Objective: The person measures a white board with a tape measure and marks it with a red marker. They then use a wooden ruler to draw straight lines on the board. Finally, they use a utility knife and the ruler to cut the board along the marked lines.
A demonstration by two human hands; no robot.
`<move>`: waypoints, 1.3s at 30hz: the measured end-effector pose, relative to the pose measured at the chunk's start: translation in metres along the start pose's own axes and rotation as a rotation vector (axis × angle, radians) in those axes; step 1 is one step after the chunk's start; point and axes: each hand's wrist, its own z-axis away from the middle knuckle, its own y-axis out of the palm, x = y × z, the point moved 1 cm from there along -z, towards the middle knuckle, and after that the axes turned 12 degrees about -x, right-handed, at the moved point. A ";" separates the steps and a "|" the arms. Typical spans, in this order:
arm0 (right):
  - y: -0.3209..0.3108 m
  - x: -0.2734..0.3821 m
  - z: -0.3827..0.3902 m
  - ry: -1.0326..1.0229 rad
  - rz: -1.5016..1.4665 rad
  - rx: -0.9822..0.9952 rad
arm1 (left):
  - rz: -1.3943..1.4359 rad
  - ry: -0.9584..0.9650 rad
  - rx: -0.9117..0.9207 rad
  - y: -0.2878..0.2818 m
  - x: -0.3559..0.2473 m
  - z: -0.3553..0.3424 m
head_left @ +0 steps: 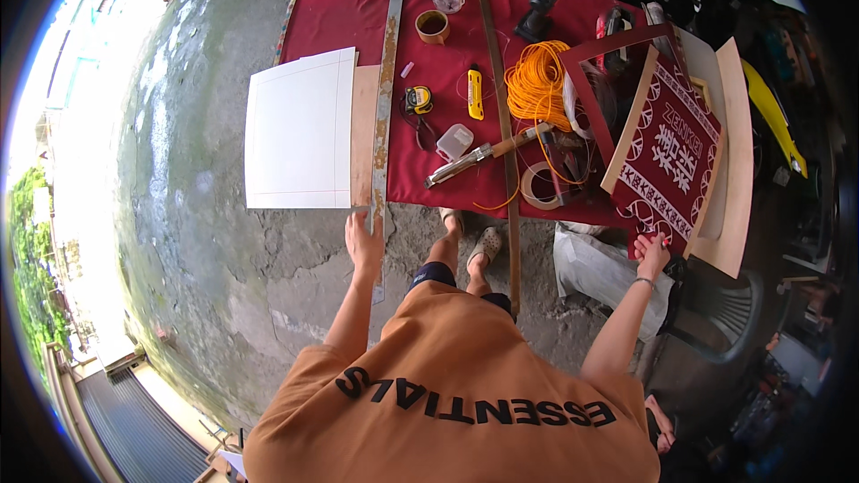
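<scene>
My left hand (362, 239) is open, its fingers pointing away from me. It is beside the long worn metal straightedge (387, 80), just below the near edge of a thin wooden board (364, 139) with a white sheet (300, 130) over it. My right hand (651, 255) is closed in a pinch at the near corner of a dark red panel (667, 139) with white printed patterns. What lies between those fingers is too small to make out. Near the panel are a dark red frame (591, 55) and a curved pale wooden board (729, 170).
On the red-covered table (344, 13) lie orange cord (540, 80), a yellow cutter (475, 94), a tape measure (418, 99), tape rolls (433, 28), a chisel-like tool (470, 164) and a cordless drill (543, 2). A brown bar (506, 125) overhangs the near edge. A green chair (729, 326) stands right.
</scene>
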 end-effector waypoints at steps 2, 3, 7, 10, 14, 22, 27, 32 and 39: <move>-0.012 0.006 0.022 -0.002 0.012 -0.017 | 0.079 0.048 -0.023 0.027 -0.040 -0.061; -0.019 0.008 0.038 -0.004 0.032 -0.033 | 0.124 0.071 -0.037 0.043 -0.055 -0.094; -0.017 0.045 0.138 -0.160 0.298 -0.112 | 0.156 0.247 -0.061 0.112 -0.096 -0.222; -0.038 0.015 0.132 -0.497 0.250 -0.250 | 0.052 0.313 0.085 0.170 -0.144 -0.283; -0.002 0.022 0.182 -0.547 0.105 -0.065 | -0.232 0.365 0.252 0.220 -0.144 -0.309; 0.146 0.109 0.316 -0.621 -0.191 0.383 | 0.507 0.217 0.435 0.124 -0.190 -0.282; 0.211 0.156 0.380 -0.567 -0.365 0.695 | 0.893 0.136 0.803 0.012 -0.225 -0.218; 0.232 0.176 0.404 -0.648 -0.325 0.831 | 0.951 0.139 0.783 -0.021 -0.231 -0.198; 0.223 0.168 0.406 -0.635 -0.263 0.844 | 0.973 0.185 0.750 -0.027 -0.228 -0.195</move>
